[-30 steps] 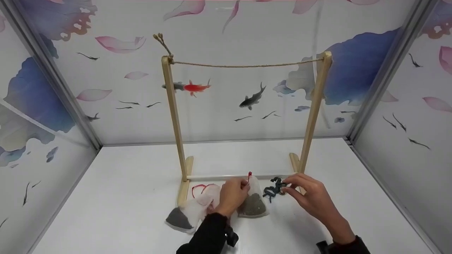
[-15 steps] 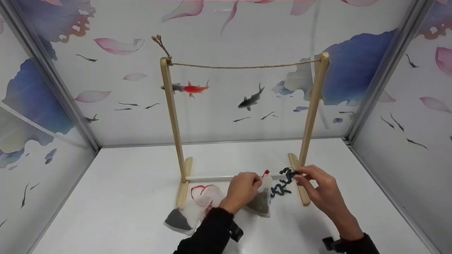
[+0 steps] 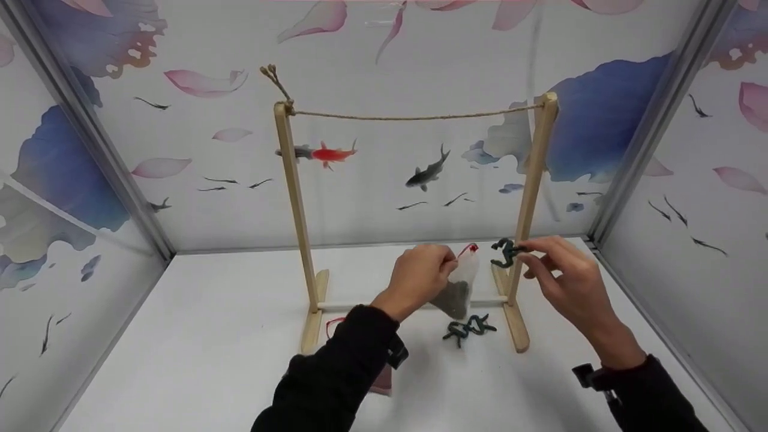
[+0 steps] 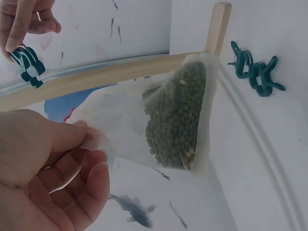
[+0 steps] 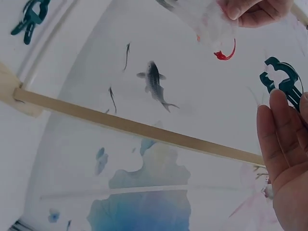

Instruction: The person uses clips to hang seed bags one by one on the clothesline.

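Note:
My left hand [image 3: 417, 277] pinches the gathered top of a white mesh drawstring bag [image 4: 125, 120], lifted off the table. Small green grains, like beans, fill the bag's bottom [image 4: 175, 115], and a red cord [image 5: 224, 54] sticks out at its neck. To the right, level with the bag, my right hand [image 3: 573, 279] holds a dark green plastic spring clip [image 5: 284, 79] by its handles between thumb and fingers, jaws pointing left. Below the bag, more green clips [image 3: 470, 327] lie close together on the white table [image 3: 198, 336].
A wooden rack stands behind my hands, with a left post [image 3: 295, 210], a right post [image 3: 534, 180] and a twine line [image 3: 414, 118] strung between their tops. Beneath my left sleeve a reddish bag [image 3: 382, 382] partly shows. Printed panels [image 3: 384, 72] enclose the table.
My left hand has raised the bag off the table, up and to the right. My right hand has lifted one clip away from the others, which now lie on the table.

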The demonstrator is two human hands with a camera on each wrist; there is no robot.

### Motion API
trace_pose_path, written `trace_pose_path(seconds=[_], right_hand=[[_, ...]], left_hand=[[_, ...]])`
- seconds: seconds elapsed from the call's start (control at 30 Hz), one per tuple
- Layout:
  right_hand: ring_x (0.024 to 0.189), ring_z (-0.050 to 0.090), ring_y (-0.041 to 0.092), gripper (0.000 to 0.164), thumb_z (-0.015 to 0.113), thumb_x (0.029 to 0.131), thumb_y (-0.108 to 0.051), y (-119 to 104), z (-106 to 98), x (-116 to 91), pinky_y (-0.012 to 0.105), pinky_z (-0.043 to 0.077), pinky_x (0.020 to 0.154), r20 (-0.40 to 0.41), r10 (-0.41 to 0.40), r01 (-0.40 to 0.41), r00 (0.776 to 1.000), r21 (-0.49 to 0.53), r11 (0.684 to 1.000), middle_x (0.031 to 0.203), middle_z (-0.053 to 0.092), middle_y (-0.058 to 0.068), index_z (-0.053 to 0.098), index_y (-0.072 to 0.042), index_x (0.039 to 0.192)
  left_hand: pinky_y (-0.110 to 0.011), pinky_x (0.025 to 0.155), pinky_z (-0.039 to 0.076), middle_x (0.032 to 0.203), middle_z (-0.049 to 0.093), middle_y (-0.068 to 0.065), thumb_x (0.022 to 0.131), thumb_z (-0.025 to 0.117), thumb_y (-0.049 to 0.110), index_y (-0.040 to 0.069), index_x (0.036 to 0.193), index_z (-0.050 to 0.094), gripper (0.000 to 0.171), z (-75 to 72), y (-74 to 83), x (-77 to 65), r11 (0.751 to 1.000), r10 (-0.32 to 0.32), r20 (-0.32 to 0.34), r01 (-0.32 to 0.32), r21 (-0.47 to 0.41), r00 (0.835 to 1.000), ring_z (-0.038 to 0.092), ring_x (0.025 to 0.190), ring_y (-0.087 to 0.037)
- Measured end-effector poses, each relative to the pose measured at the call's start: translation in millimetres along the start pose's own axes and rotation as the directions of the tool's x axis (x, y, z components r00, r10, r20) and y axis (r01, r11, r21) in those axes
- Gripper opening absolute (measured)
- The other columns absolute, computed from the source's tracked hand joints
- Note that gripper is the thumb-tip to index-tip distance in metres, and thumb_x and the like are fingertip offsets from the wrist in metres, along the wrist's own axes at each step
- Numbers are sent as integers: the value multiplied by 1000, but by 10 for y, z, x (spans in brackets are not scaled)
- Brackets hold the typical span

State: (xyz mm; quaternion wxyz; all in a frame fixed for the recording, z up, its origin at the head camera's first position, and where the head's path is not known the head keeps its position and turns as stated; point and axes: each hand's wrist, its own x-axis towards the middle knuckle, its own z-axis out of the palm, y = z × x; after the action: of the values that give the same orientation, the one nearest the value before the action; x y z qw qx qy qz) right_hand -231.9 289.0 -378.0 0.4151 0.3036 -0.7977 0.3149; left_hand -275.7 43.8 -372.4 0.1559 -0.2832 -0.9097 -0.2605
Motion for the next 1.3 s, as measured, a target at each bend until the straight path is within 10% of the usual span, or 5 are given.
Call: trace_pose_path(seconds=[0.47, 0.97, 1.3], right_hand=[[56, 60, 12, 25, 79, 80, 13, -85, -387, 894, 1, 40, 65, -71, -143, 130, 987, -160, 979, 88, 69, 12, 75, 3, 102], [62, 48, -7, 12, 74, 90, 1, -146, -371, 1648, 8, 40, 60, -225, -100, 79, 969, -98, 992, 90, 70, 14, 77, 0, 102], [57, 54, -8, 18, 67, 99, -15, -86, -414, 1850, 6, 44, 59, 54, 40, -31, 998, -155, 987, 91, 68, 6, 76, -5, 110]], left_hand=[[-34, 78, 55, 97, 76, 1, 101, 65, 23, 12, 103, 79, 18, -789, 382, 573, 997, -48, -99, 53, 47, 994, 70, 89, -17], [-29, 77, 52, 98, 75, 2, 102, 65, 24, 13, 106, 78, 18, -918, 567, 935, 993, -109, -226, 97, -63, 968, 67, 87, -12], [-31, 75, 52, 99, 76, 3, 102, 65, 24, 15, 105, 79, 18, -932, 521, 973, 995, -91, -254, 75, -72, 963, 68, 85, -12]])
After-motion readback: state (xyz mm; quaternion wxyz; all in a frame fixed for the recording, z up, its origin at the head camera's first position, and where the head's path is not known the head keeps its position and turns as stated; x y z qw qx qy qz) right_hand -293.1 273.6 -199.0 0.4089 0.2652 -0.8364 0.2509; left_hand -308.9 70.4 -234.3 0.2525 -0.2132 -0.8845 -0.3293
